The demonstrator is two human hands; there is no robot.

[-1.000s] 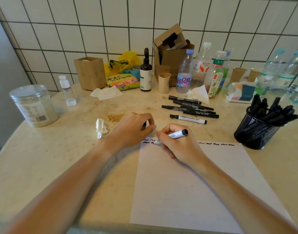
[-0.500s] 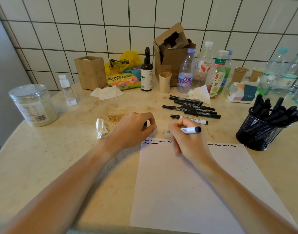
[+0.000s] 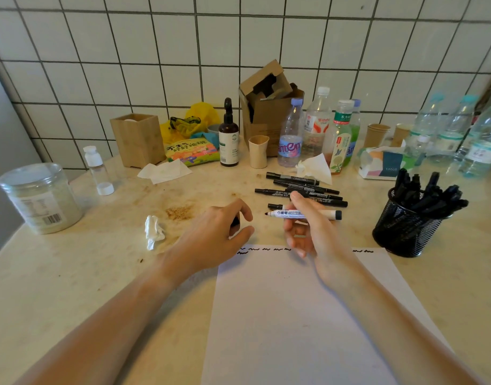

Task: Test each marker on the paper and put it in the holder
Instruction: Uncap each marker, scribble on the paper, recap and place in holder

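Observation:
My right hand (image 3: 311, 234) holds an uncapped white marker (image 3: 302, 214) level above the table, its tip pointing left. My left hand (image 3: 213, 232) is curled round a small dark thing, probably the marker's cap (image 3: 235, 221), just left of the tip. A white paper (image 3: 308, 315) lies in front of me with black squiggles along its top edge. Several black markers (image 3: 302, 188) lie in a loose row behind my hands. The black mesh holder (image 3: 405, 229) at the right is full of markers.
Bottles (image 3: 316, 129), a cardboard box (image 3: 269, 107), paper cups (image 3: 379, 134) and a tissue pack (image 3: 383, 162) line the tiled wall. At the left are a wooden box (image 3: 138, 138), a plastic jar (image 3: 41, 198), a small bottle (image 3: 95, 168) and a crumpled tissue (image 3: 154, 232).
My right hand lifted the marker off the paper and turned it level, moving up and away from the squiggles. My left hand stayed in place.

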